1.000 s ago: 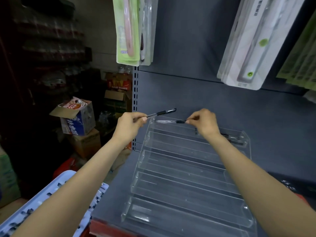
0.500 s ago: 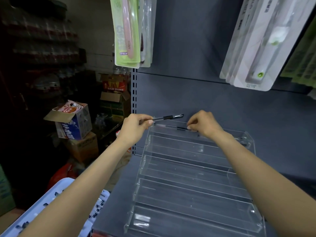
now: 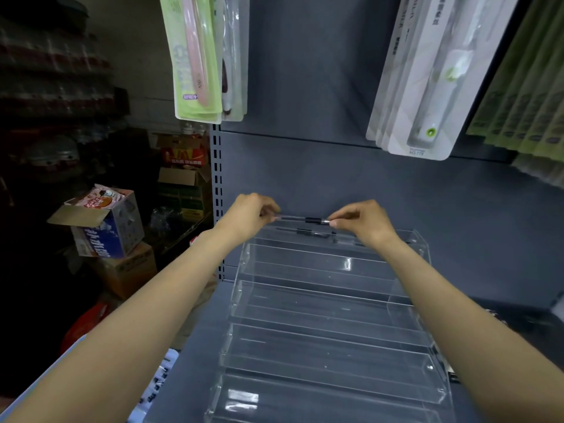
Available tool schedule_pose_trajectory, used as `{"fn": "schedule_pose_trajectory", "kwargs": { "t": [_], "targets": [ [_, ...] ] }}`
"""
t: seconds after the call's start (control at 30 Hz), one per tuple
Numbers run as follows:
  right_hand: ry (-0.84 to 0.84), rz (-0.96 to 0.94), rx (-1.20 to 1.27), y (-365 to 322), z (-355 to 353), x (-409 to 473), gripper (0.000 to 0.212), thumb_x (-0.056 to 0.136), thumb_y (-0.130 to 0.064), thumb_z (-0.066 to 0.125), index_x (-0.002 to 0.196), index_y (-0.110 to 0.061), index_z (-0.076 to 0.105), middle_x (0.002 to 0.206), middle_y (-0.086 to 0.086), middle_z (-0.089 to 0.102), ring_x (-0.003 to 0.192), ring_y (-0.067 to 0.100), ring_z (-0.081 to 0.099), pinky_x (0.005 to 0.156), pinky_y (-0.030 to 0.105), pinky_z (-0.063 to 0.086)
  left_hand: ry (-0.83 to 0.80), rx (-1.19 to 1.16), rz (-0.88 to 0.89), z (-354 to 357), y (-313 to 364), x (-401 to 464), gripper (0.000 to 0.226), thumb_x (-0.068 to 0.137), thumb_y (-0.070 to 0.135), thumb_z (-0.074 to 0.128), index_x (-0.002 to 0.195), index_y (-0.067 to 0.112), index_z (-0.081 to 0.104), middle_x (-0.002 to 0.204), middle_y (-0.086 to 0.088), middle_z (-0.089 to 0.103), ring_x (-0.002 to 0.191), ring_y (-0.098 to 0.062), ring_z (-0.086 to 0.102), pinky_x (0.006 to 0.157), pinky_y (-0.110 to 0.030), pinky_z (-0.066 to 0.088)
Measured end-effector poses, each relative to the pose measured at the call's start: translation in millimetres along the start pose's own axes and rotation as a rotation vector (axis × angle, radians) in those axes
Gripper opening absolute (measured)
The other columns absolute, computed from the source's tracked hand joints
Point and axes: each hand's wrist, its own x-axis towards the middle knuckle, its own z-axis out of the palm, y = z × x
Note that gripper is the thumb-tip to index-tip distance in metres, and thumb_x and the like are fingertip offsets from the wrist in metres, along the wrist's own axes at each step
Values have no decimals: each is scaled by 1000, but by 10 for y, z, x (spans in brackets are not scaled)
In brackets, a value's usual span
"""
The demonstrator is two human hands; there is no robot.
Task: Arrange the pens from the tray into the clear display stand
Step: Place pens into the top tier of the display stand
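clear acrylic makes up the stepped display stand (image 3: 332,346), which sits on a grey metal shelf (image 3: 195,346) and rises tier by tier away from the camera. nearest, at the lower left corner, the edge of a pale blue-white plastic tray (image 3: 158,383) juts out past the shelf, with small dark marks on it that are too blurred to read as pens or anything else. both bare forearms reach up over the stand from the bottom corners. the lower tiers hold nothing visible but reflections. on the top tier lies a slim pen with a clear barrel and black grip (image 3: 305,232), resting lengthwise in its channel. just above it, level and parallel to that tier, a second clear-barrelled pen with a black grip band (image 3: 302,219) is held at both ends: the left hand (image 3: 247,216) has its fingers curled and pinches the left end, and the right hand (image 3: 363,222) pinches the metal tip end between thumb and forefinger, the other fingers folded. behind stands the grey back panel (image 3: 320,178), hung with a green packet holding a pink item (image 3: 195,59) and white blister packs (image 3: 427,87). far left, in dim light, sit cardboard boxes (image 3: 106,224).
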Motion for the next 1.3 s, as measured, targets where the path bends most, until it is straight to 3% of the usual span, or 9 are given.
{"fn": "schedule_pose_trajectory", "kwargs": {
  "t": [0.1, 0.17, 0.3, 0.53, 0.67, 0.93, 1.07, 1.2, 1.3],
  "targets": [
    [-26, 1, -77, -9, 51, 24, 14, 78, -12, 73, 92, -9, 75, 83, -1, 67, 82, 7, 59, 61, -3, 36, -63, 101, 25, -25, -37, 72, 16, 88, 9, 61, 101, 10, 70, 105, -8, 69, 99, -20, 63, 93, -28, 48],
    [-55, -1, -145, -41, 80, 46, 13, 77, -11, 74, 90, -8, 75, 83, 1, 68, 82, 8, 59, 60, -4, 37, -97, 156, 36, -53, -40, 110, 17, 88, 7, 60, 100, 10, 71, 104, -7, 69, 98, -20, 63, 93, -31, 49],
    [-115, 19, -269, -95, 90, 93, 15, 76, -11, 76, 91, -10, 76, 91, 5, 73, 86, 10, 61, 77, 13, 40, -192, 244, 43, -103, -2, 185, 19, 87, 4, 59, 99, 10, 72, 100, -8, 70, 92, -20, 63, 85, -25, 49],
    [-162, 33, -311, -140, 122, 127, 16, 76, -9, 75, 92, -8, 75, 94, 8, 73, 84, 14, 63, 75, 17, 42, -286, 305, 9, -75, 26, 292, 21, 88, 5, 59, 106, 11, 70, 112, -10, 64, 98, -23, 62, 89, -27, 50],
    [-138, 17, -289, -136, 100, 76, 15, 80, -11, 72, 94, -7, 74, 97, 9, 72, 95, 16, 63, 78, 14, 39, -185, 201, 12, -72, -2, 231, 20, 86, 8, 62, 105, 9, 69, 108, -8, 68, 99, -20, 62, 84, -21, 47],
    [-50, -209, -80, -338, 208, -277, 15, 87, -15, 64, 99, -12, 72, 98, 0, 72, 88, 7, 60, 79, 9, 39, 193, -98, -39, -180, 136, -414, 21, 88, 19, 64, 108, 16, 67, 95, 2, 67, 86, -8, 58, 78, -17, 41],
    [-134, -302, -21, -635, 537, -538, 17, 89, -16, 62, 103, -15, 71, 99, -3, 71, 90, 8, 61, 82, 14, 42, 261, -122, -162, -284, -16, -951, 21, 89, 19, 60, 110, 18, 66, 95, 1, 67, 88, -11, 61, 78, -20, 45],
    [-234, -366, -1, -965, 1082, -836, 18, 90, -16, 60, 103, -16, 71, 98, -7, 69, 87, 2, 58, 77, 11, 46, 298, -111, -299, -400, -466, -1544, 24, 92, 19, 57, 115, 15, 61, 95, 1, 64, 86, -13, 62, 74, -20, 45],
    [-305, -369, -11, -1213, 1655, -1030, 18, 91, -15, 57, 102, -16, 71, 105, -1, 70, 102, 11, 61, 93, 24, 46, 287, -80, -400, -486, -967, -1952, 21, 92, 20, 57, 112, 15, 62, 94, 2, 63, 84, -9, 57, 74, -20, 41]
  ]
}}
